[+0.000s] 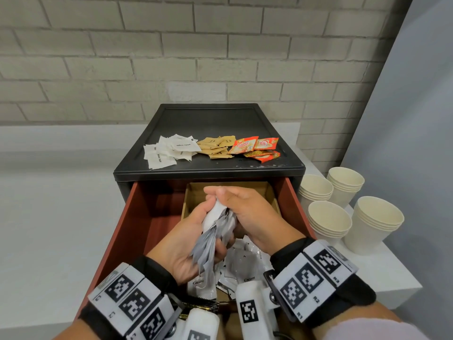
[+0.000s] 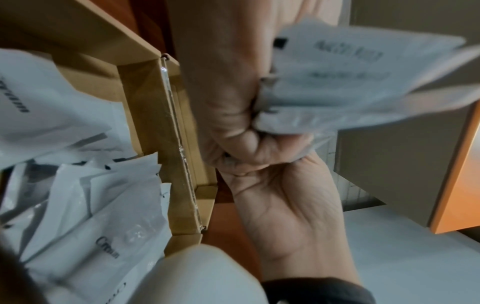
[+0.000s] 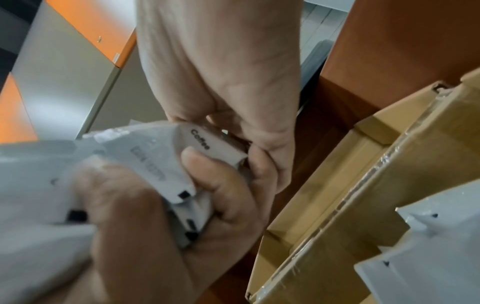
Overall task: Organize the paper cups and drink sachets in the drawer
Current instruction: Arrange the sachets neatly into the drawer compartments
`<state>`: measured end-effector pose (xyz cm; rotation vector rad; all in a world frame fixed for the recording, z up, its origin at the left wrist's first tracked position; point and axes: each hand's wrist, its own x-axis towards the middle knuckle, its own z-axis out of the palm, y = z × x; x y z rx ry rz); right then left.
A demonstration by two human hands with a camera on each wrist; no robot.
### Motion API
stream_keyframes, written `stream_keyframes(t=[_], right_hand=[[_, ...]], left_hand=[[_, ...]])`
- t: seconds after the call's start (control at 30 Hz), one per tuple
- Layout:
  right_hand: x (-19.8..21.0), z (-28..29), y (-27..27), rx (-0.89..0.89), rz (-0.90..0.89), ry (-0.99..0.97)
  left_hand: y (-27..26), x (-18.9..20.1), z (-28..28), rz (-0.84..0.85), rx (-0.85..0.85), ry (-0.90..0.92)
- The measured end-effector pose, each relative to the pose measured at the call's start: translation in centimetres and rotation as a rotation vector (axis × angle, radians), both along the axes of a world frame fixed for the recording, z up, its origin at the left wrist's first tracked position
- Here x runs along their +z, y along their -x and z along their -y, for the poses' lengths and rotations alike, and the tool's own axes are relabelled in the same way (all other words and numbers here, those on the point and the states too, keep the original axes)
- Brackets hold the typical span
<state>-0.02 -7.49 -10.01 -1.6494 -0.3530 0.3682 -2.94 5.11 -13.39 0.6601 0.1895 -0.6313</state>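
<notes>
Both wrists nearest. Left hand [image 1: 182, 244] and right hand [image 1: 255, 214] fingers curled round one bundle of white sachets [image 1: 215, 231] above open drawer [image 1: 127, 217]. Four cup stacks [image 1: 329, 220] on bench, right. Three sachet piles on cabinet top [image 1: 208, 119].

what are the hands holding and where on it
Both hands, left hand and right hand, grip a bunch of white coffee sachets by its upper end.

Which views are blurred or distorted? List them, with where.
Head: sharp on the sachets and cups, but wide-angle bending at the edges. Left wrist: the sachets in the left hand are smeared, print unreadable. Right wrist: "Coffee" reads clearly on one sachet by the right hand; lower left is blurred.
</notes>
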Motion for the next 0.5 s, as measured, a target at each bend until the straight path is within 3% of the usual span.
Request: stream_keyframes(t=[0.17,0.33,0.5], right_hand=[[-0.3,-0.2,0.1,0.038,-0.033,0.007],[0.1,0.1,0.7,0.028,-0.043,0.070],[2.1,0.4,2.5,0.160,0.113,0.078]], left_hand=[[0.3,-0.1,0.2,0.035,0.089,-0.086],[0.7,1.0,1.1,0.120,0.356,-0.178],[0.9,1.3,-0.5,0.162,0.602,-0.269]])
